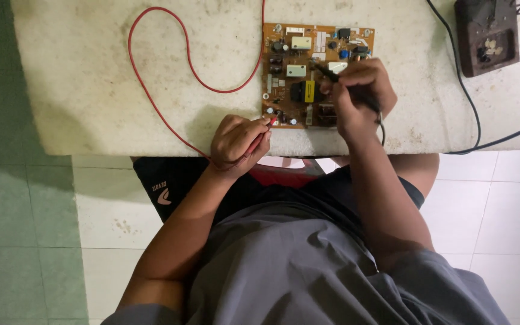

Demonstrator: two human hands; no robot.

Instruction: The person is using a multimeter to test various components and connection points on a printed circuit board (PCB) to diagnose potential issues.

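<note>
An orange circuit board with several components lies on a stained white table. My left hand grips a red test probe at the table's front edge, its tip touching the board's lower left corner. My right hand holds a black test probe like a pen, tip pressed on the middle of the board. A red lead loops from the left probe across the table. A black lead hangs from the right probe.
A dark brown box with small pale pieces in a recess sits at the table's far right. A black cable curves past it over the table edge. Below are my lap, white floor tiles and green tiles at left.
</note>
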